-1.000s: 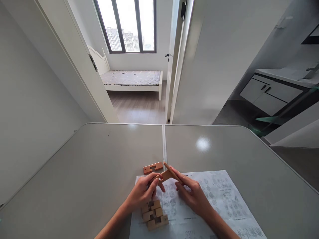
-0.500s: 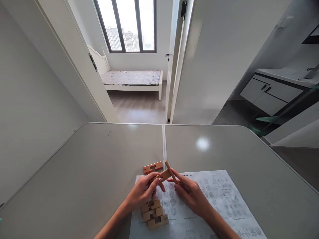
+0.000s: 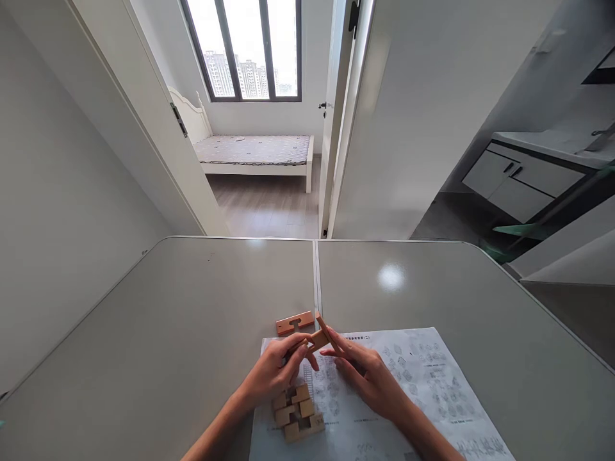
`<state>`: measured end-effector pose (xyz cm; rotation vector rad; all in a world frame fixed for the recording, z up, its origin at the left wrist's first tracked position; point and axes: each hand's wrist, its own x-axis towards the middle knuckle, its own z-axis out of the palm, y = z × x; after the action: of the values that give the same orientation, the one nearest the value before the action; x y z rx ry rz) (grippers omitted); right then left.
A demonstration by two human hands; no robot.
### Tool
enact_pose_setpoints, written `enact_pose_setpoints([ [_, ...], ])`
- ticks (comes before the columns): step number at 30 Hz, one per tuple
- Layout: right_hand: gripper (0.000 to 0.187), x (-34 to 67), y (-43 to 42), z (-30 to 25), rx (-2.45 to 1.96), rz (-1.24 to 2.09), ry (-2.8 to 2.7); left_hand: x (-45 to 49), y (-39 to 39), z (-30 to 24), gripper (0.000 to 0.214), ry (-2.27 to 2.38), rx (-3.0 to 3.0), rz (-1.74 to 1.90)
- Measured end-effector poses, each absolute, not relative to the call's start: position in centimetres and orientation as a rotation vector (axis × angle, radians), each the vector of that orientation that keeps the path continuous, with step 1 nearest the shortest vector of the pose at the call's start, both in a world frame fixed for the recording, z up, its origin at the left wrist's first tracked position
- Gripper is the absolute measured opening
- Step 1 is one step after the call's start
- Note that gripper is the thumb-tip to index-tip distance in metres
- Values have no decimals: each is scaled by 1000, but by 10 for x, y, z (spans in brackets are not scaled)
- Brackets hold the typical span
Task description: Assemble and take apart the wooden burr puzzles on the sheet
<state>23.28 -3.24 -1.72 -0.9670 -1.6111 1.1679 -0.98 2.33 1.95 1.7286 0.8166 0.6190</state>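
My left hand (image 3: 273,376) pinches one flat wooden puzzle piece (image 3: 314,340) just above the table. My right hand (image 3: 368,378) grips a second wooden piece (image 3: 328,332) that crosses the first at an angle, the two touching. Below my left hand lies a cluster of interlocked wooden pieces (image 3: 298,415) on the printed instruction sheet (image 3: 423,384). A loose slotted wooden piece (image 3: 295,323) lies flat on the grey table (image 3: 192,307) just beyond my hands.
The table has a seam down its middle (image 3: 316,275) and rounded far corners. Beyond it an open door leads to a room with a bed (image 3: 254,153) and a window. Dark cabinets (image 3: 519,182) stand at the right.
My right hand has tilted and shifted its wooden piece slightly against the one in my left hand. The other pieces and the sheet have not moved.
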Motion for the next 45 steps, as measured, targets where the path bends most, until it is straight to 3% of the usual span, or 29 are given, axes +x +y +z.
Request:
enact_pose_setpoints([
  [45, 51, 230, -32, -21, -941, 1100, -1650, -9, 24, 25, 42, 802, 1779, 580],
])
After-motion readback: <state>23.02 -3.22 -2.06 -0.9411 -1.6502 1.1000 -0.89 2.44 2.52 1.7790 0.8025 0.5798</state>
